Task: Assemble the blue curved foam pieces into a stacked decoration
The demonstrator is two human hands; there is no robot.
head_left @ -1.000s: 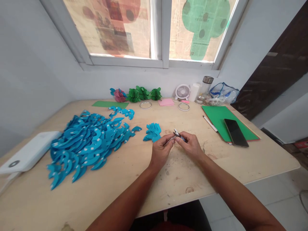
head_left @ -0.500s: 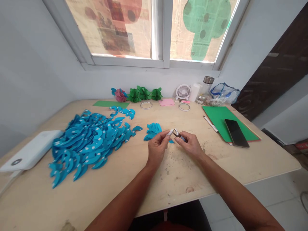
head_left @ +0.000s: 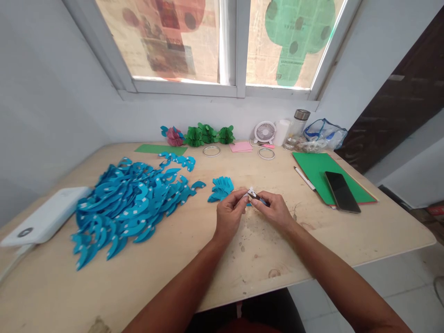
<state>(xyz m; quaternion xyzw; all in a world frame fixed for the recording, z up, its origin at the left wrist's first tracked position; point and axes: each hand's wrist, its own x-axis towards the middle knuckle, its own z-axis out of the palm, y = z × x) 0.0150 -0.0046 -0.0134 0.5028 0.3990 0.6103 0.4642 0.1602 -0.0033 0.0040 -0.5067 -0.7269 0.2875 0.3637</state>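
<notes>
My left hand pinches a small white piece between thumb and fingertips, over the middle of the table. My right hand is wrapped round a pair of small dark-jawed pliers with blue on the handle. The jaws meet the white piece, though whether they bite on it is too small to tell. Just beyond my left hand lies a small stack of folded blue paper pieces. A bit of blue shows on the table behind my fingers.
A big heap of blue curved pieces with white squares spreads at left, beside a white power bank. At right lie a phone, green sheets and a white pen. Along the wall stand green paper shapes, a fan and a bottle.
My left hand has moved slightly right, bringing the white piece against the pliers' jaws; a gap showed between them before. My right hand has hardly moved.
</notes>
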